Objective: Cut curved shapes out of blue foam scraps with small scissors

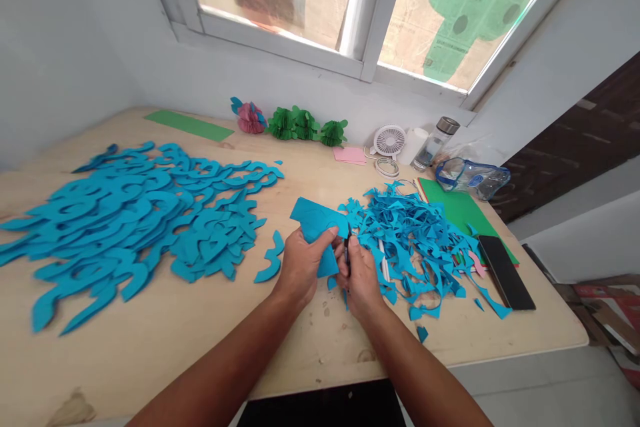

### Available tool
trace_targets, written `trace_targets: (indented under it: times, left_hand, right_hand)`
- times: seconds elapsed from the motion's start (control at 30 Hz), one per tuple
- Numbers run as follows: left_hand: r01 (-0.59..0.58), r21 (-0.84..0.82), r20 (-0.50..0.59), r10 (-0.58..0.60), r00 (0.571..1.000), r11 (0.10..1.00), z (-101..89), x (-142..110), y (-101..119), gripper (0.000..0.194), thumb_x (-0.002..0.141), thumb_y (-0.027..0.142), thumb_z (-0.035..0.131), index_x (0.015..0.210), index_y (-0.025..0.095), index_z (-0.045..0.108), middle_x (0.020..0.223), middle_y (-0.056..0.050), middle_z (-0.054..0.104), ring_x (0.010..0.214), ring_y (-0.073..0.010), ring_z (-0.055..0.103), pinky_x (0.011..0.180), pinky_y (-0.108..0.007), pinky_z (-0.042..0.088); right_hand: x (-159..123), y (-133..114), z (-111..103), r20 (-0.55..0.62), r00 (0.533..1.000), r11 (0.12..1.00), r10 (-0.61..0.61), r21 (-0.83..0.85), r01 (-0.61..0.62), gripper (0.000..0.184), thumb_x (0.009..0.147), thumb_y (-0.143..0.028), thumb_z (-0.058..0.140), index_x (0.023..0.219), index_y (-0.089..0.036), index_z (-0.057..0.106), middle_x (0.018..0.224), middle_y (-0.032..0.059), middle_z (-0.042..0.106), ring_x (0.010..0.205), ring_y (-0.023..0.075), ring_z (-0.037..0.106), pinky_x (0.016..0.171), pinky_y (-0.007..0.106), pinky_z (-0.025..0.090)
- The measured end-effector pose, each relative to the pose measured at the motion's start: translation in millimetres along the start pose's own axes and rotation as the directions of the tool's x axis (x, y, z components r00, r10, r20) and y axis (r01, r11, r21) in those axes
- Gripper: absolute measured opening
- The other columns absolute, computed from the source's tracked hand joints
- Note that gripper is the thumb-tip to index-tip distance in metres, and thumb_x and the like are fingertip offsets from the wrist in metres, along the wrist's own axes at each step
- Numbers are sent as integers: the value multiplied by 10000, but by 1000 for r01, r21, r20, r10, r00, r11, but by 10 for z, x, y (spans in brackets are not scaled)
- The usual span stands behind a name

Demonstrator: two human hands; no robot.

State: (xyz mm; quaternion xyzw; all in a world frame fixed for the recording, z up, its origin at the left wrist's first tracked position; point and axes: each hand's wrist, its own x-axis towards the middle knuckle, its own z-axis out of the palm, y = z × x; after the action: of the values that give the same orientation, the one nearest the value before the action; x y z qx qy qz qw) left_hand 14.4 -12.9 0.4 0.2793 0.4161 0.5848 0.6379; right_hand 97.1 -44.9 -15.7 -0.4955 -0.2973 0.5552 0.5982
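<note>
Over the front middle of the table, my left hand (300,265) pinches a piece of blue paper (320,217), thumb on top. Faint curved lines show on the paper. My right hand (361,271) is closed around dark-handled scissors (347,245), whose blades are mostly hidden at the paper's right edge. Just left of my left hand lies a small wavy blue cutout (271,259). To the right of my right hand spreads a heap of blue paper scraps (405,227).
Many curved blue cutouts (125,213) cover the left side, beside a smaller pile (215,237). A black phone (506,273) and green paper (453,203) lie right. Along the back stand paper flowers (295,123), a small fan (390,140), a bottle (436,142) and a clear pouch (473,177).
</note>
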Motion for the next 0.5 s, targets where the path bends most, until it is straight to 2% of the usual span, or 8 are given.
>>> trace_targets:
  times: [0.17,0.3,0.5]
  left_hand:
    - [24,-4,-4,-24,1000,1000,23,-15,44,256,562,289,807,630,129,618,570,-7,635,474,-123,563,494,-244,489]
    - [63,1,5,-63,998,998,33,-23,75,263,567,295,790,568,142,576,497,16,590,396,-115,516,420,-241,449]
    - [23,133,54,-30,998,991,11,-6,100,264,601,303,750,499,154,558,453,9,568,380,-106,491,408,-225,415]
  right_hand:
    - [-4,20,4,-16,1000,1000,0,-2,0,549,727,-685,569,531,-185,456,402,-86,322,334,40,200,341,205,149]
    - [-9,26,5,-9,1000,1000,20,24,-20,539,727,-675,585,540,-185,460,396,-90,319,333,41,197,343,203,140]
    - [8,43,-26,11,1000,999,11,32,-11,562,757,-658,566,494,-181,428,401,-78,327,334,39,215,349,211,121]
